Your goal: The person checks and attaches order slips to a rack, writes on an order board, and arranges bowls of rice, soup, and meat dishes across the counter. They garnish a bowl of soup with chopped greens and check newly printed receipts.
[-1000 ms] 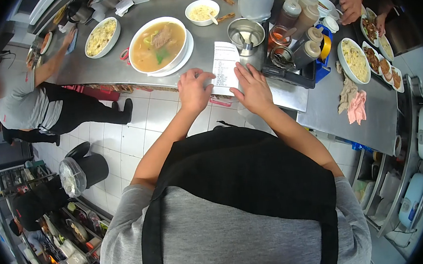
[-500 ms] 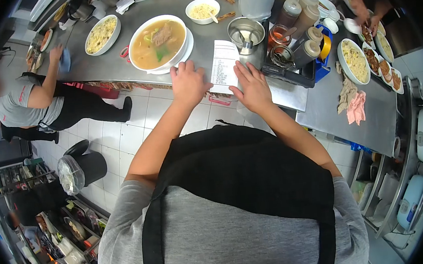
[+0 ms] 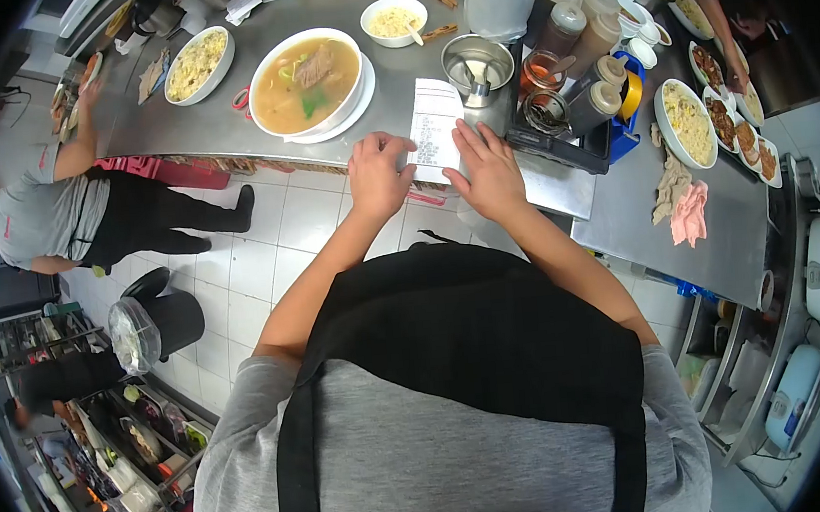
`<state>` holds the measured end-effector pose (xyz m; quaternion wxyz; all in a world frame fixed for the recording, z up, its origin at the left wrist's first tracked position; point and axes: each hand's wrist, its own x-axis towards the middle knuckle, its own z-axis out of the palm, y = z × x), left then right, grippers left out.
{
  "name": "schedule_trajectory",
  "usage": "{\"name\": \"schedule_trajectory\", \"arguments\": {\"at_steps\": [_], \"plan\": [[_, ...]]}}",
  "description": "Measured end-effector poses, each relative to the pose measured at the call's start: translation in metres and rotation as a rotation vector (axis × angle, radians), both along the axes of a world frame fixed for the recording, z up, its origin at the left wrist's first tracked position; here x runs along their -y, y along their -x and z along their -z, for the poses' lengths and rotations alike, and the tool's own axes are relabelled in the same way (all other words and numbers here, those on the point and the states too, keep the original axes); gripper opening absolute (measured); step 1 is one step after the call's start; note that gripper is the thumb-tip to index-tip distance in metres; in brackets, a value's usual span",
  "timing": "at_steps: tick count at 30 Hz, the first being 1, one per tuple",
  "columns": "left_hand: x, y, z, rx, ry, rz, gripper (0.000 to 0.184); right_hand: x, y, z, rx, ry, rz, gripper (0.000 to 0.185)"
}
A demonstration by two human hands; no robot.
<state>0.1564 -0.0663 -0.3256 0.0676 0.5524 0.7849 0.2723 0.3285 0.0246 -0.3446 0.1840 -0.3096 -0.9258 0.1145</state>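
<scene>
A printed paper slip point(image 3: 435, 124) lies on the steel counter near its front edge. My left hand point(image 3: 380, 170) rests at the slip's left edge, fingers bent and apart. My right hand point(image 3: 488, 168) lies flat with spread fingers on the slip's right edge. Left of the slip stands a large bowl of soup point(image 3: 307, 83) with meat and greens, on a white plate point(image 3: 366, 101). Behind the slip is a small bowl of rice point(image 3: 394, 22) with a white spoon. A metal bowl point(image 3: 477, 63) holding a utensil stands to the right.
Sauce bottles point(image 3: 595, 34) fill a black tray point(image 3: 575, 150) at right. Further right are a rice bowl point(image 3: 685, 122), small dishes point(image 3: 719, 121) and a pink cloth point(image 3: 689, 215). Another rice bowl point(image 3: 200, 66) is at left. A co-worker point(image 3: 59, 207) stands left; another's arm point(image 3: 708, 1) reaches in top right.
My left hand moved up and left off the slip, then came back to its left edge. My right hand stayed. The co-worker at left shifted, leaving a cloth on the counter.
</scene>
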Motion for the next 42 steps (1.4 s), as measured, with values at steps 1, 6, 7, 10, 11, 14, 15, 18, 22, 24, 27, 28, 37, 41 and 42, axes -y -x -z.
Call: {"name": "schedule_trajectory", "arguments": {"at_steps": [1,6,7,10,11,14,15,18,22,24,27,28,37,41,42], "plan": [[-0.001,0.000,0.001,-0.010,0.005,0.006,0.029,0.000,0.000,0.000,-0.005,0.014,-0.002,0.059],[-0.001,0.000,0.001,-0.054,0.018,0.034,0.027,-0.001,0.000,0.001,0.018,-0.025,0.008,0.059],[-0.002,0.001,-0.010,-0.151,0.067,0.049,0.028,0.000,0.000,0.000,0.023,-0.026,0.012,0.059],[0.000,0.009,-0.032,-0.345,0.167,0.067,0.030,0.000,0.000,-0.001,0.027,-0.027,0.009,0.059],[0.003,0.014,-0.030,-0.345,0.170,0.056,0.031,0.000,0.000,-0.001,0.017,-0.014,0.007,0.059],[0.013,0.018,-0.012,-0.185,0.030,0.127,0.032,0.000,0.000,0.000,-0.005,0.015,0.004,0.059],[0.019,0.017,-0.004,-0.103,-0.040,0.167,0.033,0.000,0.000,0.001,-0.005,0.014,0.002,0.059],[0.036,0.002,0.012,-0.113,-0.161,0.258,0.036,0.000,0.000,0.001,-0.016,0.015,-0.001,0.060],[0.044,-0.004,0.014,-0.111,-0.131,0.229,0.048,0.000,0.001,0.000,0.008,0.011,0.008,0.060],[0.045,-0.003,0.014,-0.119,-0.122,0.226,0.048,0.000,0.001,0.000,0.009,0.015,0.005,0.059],[0.044,-0.003,0.017,-0.125,-0.112,0.225,0.047,0.000,0.001,0.000,-0.004,0.015,0.002,0.059],[0.044,-0.003,0.017,-0.125,-0.109,0.225,0.048,0.000,0.000,0.001,-0.011,0.015,0.000,0.059],[-0.013,0.021,0.015,0.051,-0.040,0.166,0.031,0.000,0.001,0.000,-0.013,0.029,-0.004,0.060],[-0.080,0.026,0.029,-0.072,-0.279,0.052,0.035,-0.001,0.001,-0.001,0.023,-0.030,0.004,0.059],[-0.089,0.025,0.026,-0.129,-0.337,0.021,0.037,0.000,0.001,-0.001,0.022,-0.028,0.004,0.059]]}}
